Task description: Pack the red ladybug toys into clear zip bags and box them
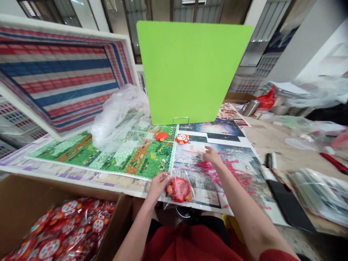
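My left hand (160,182) pinches the edge of a clear plastic bag holding a red toy (179,190) with orange parts. This bagged toy lies at the front edge of the table, its plain red side up. Above the printed sheets to the right is my right hand (211,155), fingers loosely bent and apart, with nothing seen in them. Farther back lie two unbagged toys: a red one (161,136) with its plain side up, and a red animal-shaped one (182,138) with a white face and coloured dots.
A cardboard box (123,214) full of bagged toys stands at front left. Clear plastic bags (119,116) are heaped beside a tilted striped-lined crate (127,54). A green board (193,72) stands upright behind. At right lie a black flat object (289,204) and bundled plastic packets (323,195).
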### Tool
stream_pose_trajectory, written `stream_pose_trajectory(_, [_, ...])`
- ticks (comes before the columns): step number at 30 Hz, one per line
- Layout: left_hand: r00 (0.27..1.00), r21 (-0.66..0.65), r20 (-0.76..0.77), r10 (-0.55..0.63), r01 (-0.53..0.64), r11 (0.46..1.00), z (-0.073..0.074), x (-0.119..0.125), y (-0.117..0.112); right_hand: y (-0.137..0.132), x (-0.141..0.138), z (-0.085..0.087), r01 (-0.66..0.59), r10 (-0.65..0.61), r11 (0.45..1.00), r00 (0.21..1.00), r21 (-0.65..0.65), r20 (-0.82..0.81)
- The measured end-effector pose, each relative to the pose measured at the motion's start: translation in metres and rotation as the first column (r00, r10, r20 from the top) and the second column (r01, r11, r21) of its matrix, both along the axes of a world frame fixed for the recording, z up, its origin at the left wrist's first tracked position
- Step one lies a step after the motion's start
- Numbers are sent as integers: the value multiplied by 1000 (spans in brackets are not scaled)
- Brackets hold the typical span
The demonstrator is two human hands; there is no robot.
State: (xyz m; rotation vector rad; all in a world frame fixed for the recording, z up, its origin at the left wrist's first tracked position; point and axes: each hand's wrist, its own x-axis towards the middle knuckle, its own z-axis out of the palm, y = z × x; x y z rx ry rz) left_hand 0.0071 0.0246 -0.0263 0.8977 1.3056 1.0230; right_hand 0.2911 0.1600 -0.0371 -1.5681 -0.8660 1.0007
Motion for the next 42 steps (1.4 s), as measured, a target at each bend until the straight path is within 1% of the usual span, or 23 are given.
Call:
stream_pose_trajectory(2, [1000,-51,17,-4,5,999,1,0,-3,3,-3,1,30,-31,999,999,26,32])
stream_pose_trajectory(5, [999,-77,33,-1,4,997,1,-1,-6,-6,1,7,128,-156,974,977,187,143])
stream_pose_trajectory(6, [999,-75,39,-4,7,997,0,-1,-6,-13,1,9,114,-158,967,970,229,185])
stream_pose_trajectory(7, [999,-72,52,-8,12,997,0,0,-6,-22,1,11,50,-106,969,969,244,224])
stream_pose_trajectory(8, [997,-72,72,-11,16,997,0,1,-5,-32,-1,12,-62,5,973,968,221,253])
stream_pose_trajectory(9, [995,-73,96,-16,23,997,1,3,-5,-44,-5,12,-206,159,964,953,166,257])
stream_pose_trajectory(10, [992,-77,124,-24,33,996,2,6,-4,-56,-11,12,-343,311,933,920,108,238])
stream_pose_trajectory(11, [988,-82,153,-32,45,996,3,8,-3,-67,-19,10,-457,437,887,876,60,204])
stream_pose_trajectory(12, [983,-86,178,-41,57,995,5,11,-3,-77,-27,8,-539,528,842,834,28,159])
stream_pose_trajectory(13, [980,-86,193,-48,66,994,7,12,-2,-85,-34,6,-587,583,809,806,13,105])
stream_pose_trajectory(14, [979,-84,198,-50,68,994,9,13,-2,-91,-41,5,-611,610,791,791,11,44])
stream_pose_trajectory(16, [981,-87,190,-43,60,994,12,12,-1,-98,-51,4,-613,614,789,787,27,-65])
stream_pose_trajectory(18, [983,-99,180,-26,44,994,14,8,-1,-100,-53,7,-576,576,816,807,43,-133])
stream_pose_trajectory(20, [981,-110,193,-13,34,993,15,3,-1,-99,-52,12,-538,541,840,825,66,-164])
stream_pose_trajectory(23, [972,-115,233,-4,31,993,19,-1,-1,-100,-48,16,-501,514,858,833,118,-205])
stream_pose_trajectory(27, [962,-98,273,4,24,995,28,2,-1,-103,-45,14,-473,494,870,837,143,-236])
stream_pose_trajectory(32, [936,-39,351,-28,44,998,38,3,-3,-104,-42,14,-508,533,845,826,166,-184])
stream_pose_trajectory(34, [947,-25,319,-24,34,999,40,2,-3,-104,-44,17,-519,546,836,819,180,-174])
stream_pose_trajectory(37, [978,0,210,-6,6,1000,40,3,-3,-103,-50,19,-524,558,823,817,219,-142])
stream_pose_trajectory(40, [991,37,134,-23,19,999,45,1,0,-97,-61,10,-541,577,797,813,267,-76])
stream_pose_trajectory(42, [999,57,51,-3,0,998,56,-9,-1,-88,-67,0,-556,585,782,811,281,-25])
